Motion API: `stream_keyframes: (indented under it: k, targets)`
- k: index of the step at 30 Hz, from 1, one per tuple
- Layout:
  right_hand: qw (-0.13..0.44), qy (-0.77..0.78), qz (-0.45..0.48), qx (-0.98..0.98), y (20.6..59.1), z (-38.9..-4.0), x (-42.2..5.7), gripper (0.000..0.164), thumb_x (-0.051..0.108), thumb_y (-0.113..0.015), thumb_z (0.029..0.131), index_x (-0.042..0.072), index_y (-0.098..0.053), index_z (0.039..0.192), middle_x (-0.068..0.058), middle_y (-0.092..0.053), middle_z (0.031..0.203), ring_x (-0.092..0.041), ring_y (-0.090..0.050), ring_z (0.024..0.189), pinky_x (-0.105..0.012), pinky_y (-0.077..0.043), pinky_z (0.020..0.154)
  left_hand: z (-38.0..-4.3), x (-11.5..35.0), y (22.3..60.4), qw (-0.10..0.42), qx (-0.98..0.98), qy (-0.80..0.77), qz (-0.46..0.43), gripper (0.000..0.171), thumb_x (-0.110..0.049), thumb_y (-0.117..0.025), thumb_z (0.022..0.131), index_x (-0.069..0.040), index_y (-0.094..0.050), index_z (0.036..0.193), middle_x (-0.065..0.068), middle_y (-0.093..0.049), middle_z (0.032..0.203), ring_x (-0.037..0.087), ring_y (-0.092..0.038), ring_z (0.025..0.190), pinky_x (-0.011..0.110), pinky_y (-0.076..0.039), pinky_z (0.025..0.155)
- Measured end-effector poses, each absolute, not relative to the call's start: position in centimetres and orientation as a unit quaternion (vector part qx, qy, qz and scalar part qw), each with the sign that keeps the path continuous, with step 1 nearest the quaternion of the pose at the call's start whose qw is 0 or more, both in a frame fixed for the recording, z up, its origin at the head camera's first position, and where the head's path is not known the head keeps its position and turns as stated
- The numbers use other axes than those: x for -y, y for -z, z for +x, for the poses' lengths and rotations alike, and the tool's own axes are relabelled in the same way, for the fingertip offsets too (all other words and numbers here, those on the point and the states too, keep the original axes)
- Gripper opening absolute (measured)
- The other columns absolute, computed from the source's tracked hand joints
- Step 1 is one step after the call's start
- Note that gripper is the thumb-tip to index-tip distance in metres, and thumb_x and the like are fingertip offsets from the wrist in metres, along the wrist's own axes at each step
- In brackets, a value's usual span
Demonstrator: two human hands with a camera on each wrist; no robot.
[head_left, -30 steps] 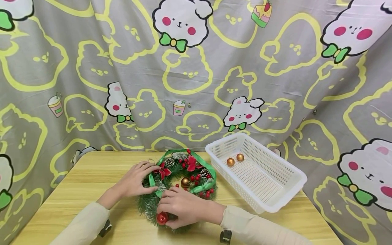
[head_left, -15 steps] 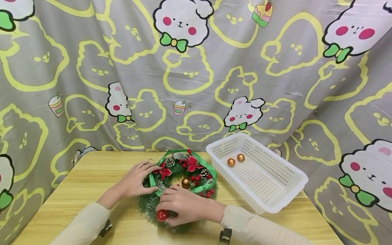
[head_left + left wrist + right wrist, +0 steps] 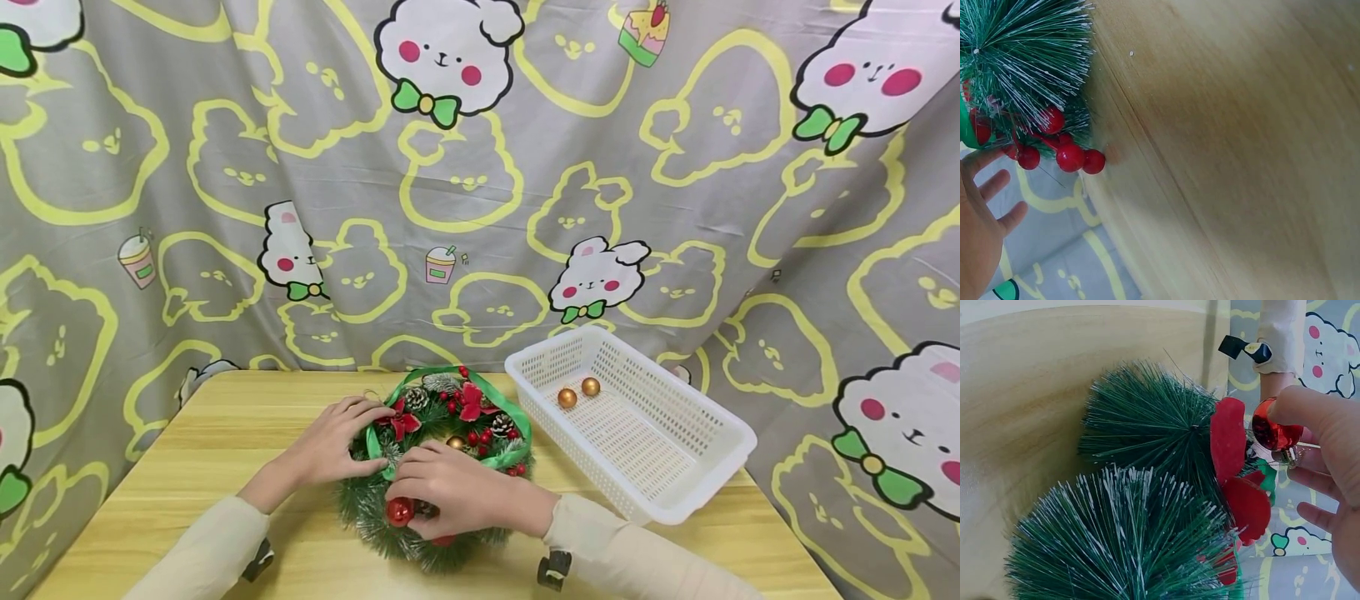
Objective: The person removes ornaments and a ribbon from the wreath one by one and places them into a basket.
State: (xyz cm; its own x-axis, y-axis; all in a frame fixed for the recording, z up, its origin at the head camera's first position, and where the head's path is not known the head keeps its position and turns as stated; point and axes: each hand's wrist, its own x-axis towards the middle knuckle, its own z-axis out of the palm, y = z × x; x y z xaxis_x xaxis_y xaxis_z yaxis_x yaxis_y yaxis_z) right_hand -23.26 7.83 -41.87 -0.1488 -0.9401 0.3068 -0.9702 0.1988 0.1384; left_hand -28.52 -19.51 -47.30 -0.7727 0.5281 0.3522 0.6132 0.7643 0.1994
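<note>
A green Christmas wreath point(image 3: 375, 521) with frosted needles, pinecones, red berries and a green ribbon point(image 3: 513, 412) lies on the table. My right hand point(image 3: 457, 492) is over its near part and pinches a shiny red Christmas ball point(image 3: 401, 512). In the right wrist view the thumb lies on the red ball point(image 3: 1277, 428), whose metal cap and loop point toward the fingers. My left hand point(image 3: 341, 440) rests on the wreath's left side by a red fabric flower point(image 3: 403, 423), fingers extended. A gold ball point(image 3: 455, 443) shows at the wreath's inner edge, partly hidden by my right hand.
A white perforated plastic basket point(image 3: 637, 433) stands to the right of the wreath, with two gold balls point(image 3: 567, 398) inside. The wooden table point(image 3: 247, 400) ends at a grey patterned curtain point(image 3: 480, 208) behind.
My right hand has shifted slightly away from me with the red ball, covering more of the gold ball and uncovering some red at the wreath's near side. My left hand stays put.
</note>
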Motion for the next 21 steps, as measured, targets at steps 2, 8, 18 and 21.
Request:
stream_keyframes:
  k: [2,8,18,21]
  targets:
    - [0.168,-0.040,0.629,0.758,41.8,-23.3,-7.9,0.031,0.033,-0.075,0.088,0.023,-0.071,0.117,0.010,-0.071,0.112,-0.009,-0.059,0.116,-0.027,-0.046,0.106,-28.6,19.5,47.4,0.143,0.928,0.153,-0.307,0.075,-0.064,-0.072,0.083,-0.026,-0.054,0.146,0.009,-0.055,0.149,0.040,-0.046,0.139,0.067,-0.038,0.108]
    - [0.168,-0.041,0.629,0.758,41.8,-23.4,-8.2,0.032,0.032,-0.076,0.087,0.022,-0.071,0.117,0.009,-0.070,0.112,-0.011,-0.060,0.116,-0.028,-0.046,0.106,-28.5,19.4,47.4,0.151,0.927,0.151,-0.310,0.073,-0.064,-0.071,0.085,-0.025,-0.055,0.145,0.009,-0.056,0.147,0.040,-0.047,0.138,0.067,-0.040,0.107]
    - [0.176,-0.030,0.627,0.758,41.5,-23.2,-8.6,0.032,0.033,-0.075,0.086,0.021,-0.070,0.116,0.009,-0.070,0.110,-0.010,-0.059,0.113,-0.026,-0.047,0.103,-28.5,19.4,47.4,0.150,0.927,0.150,-0.308,0.074,-0.065,-0.071,0.084,-0.026,-0.055,0.146,0.010,-0.056,0.148,0.041,-0.047,0.138,0.068,-0.039,0.108]
    - [0.175,-0.026,0.623,0.762,41.4,-23.2,-8.9,0.033,0.034,-0.075,0.086,0.021,-0.070,0.115,0.009,-0.069,0.111,-0.010,-0.059,0.113,-0.027,-0.047,0.103,-28.5,19.5,47.5,0.153,0.926,0.150,-0.310,0.074,-0.064,-0.071,0.084,-0.026,-0.055,0.146,0.010,-0.056,0.147,0.040,-0.046,0.138,0.068,-0.039,0.107]
